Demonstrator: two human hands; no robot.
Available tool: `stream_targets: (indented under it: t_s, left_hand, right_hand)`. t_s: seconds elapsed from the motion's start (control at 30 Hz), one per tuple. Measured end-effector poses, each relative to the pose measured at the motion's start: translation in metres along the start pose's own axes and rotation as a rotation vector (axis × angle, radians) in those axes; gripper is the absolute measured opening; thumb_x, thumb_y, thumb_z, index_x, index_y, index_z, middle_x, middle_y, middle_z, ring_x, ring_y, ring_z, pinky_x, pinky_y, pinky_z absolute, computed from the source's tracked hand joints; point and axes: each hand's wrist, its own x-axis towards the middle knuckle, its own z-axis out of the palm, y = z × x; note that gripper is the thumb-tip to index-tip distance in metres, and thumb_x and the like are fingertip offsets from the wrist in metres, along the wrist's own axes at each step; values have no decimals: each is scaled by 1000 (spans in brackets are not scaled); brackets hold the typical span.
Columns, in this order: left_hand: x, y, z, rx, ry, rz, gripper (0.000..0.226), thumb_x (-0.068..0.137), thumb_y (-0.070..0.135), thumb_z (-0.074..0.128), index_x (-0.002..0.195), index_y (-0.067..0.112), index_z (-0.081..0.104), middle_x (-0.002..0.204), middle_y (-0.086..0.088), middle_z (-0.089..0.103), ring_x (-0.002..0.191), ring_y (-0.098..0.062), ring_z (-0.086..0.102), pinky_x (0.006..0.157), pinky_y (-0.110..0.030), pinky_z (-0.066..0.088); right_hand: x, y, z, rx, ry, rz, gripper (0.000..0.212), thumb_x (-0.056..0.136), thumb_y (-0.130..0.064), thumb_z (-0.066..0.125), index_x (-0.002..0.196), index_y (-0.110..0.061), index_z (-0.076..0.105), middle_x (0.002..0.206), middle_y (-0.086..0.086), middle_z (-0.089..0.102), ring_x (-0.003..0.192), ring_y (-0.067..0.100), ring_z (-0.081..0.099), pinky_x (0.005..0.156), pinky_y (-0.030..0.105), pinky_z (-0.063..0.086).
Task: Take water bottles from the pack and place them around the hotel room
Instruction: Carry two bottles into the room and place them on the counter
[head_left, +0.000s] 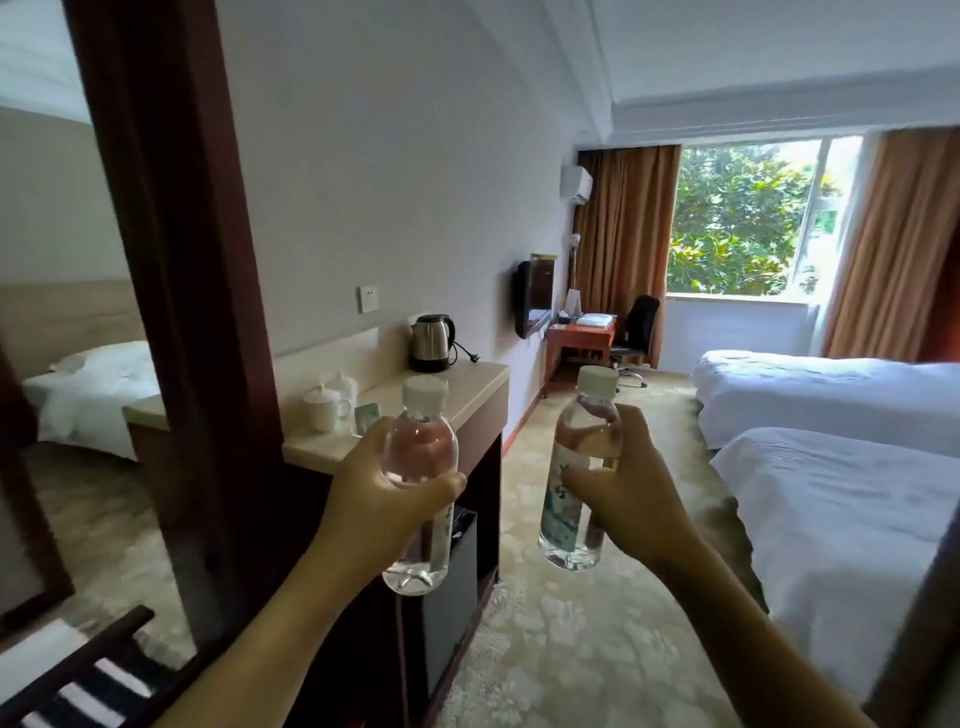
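Two clear plastic water bottles with white screw caps, both held upright in mid-air in front of the chest. Left hand (376, 499) wrapped around the middle of the left clear plastic water bottle (418, 457), thumb across the front, fingers hidden behind. Right hand (621, 483) curled around the middle of the right clear plastic water bottle (574, 514), with a pale blue-green printed label showing below the thumb. Bottles apart from each other, not touching.

Just behind the left bottle, a beige stone-topped worktop (467, 389) on a dark wooden cabinet. On that worktop: a stainless steel electric kettle with black handle (431, 343) near the far end by the wall, and two white lidded ceramic cups (330, 402) nearer the camera. Small white wall switch (368, 298) above the worktop.

On the right, two beds with white linen (831, 467), one behind the other. At the far end, a reddish wooden desk (582, 338) with a black office chair (636, 327) beside it, a dark flat television (530, 301) on the wall, and a large window (748, 218) flanked by brown curtains, green foliage outside. White air-conditioning unit (576, 184) high on the wall beside the left curtain. Patterned beige carpet (561, 623) underfoot. On the left, a dark-framed mirror (67, 312) reflecting a bed.
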Motion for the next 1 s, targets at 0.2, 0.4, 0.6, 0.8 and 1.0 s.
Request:
stream_targets:
  t_s: [0.2,0.4,0.6,0.8,1.0]
  left_hand:
    - [90,-50,37,-58,-98,28,36,63,18,84,92,29,65,87,18,74,78,2,69,70,-20,49]
    - [194,-100,68,-87,-205,54,46,51,39,76,96,32,66,89,7,72,83,-2,69,68,-18,50]
    - [284,-133,115,-76,-307,112,43,61,36,76,101,25,64,92,7,71,88,0,67,72,-21,52]
    - [363,-170,172,-61,-297,107,47,54,43,76,98,29,65,91,8,71,88,-1,68,69,-18,49]
    - [450,-213,242,-67,-193,40,52,48,43,76,97,30,65,91,6,71,89,-13,70,76,-36,56]
  right_hand:
    - [66,53,10,-129,90,7,58,78,-9,76,120,-29,41,91,-18,61,85,-3,65,71,18,50]
    - [143,86,18,-196,162,21,65,75,-5,79,122,-26,38,96,-20,59,90,-15,60,73,14,49]
    - [218,125,17,-236,227,47,67,78,-13,79,127,-25,34,98,-18,60,88,-3,64,63,7,46]
    - [301,190,5,-176,219,60,67,76,-10,79,128,-19,38,98,-17,60,92,-3,64,78,22,49]
    - [411,269,-15,-87,173,10,65,62,-23,67,122,-20,41,94,-15,64,95,-9,61,82,28,48]
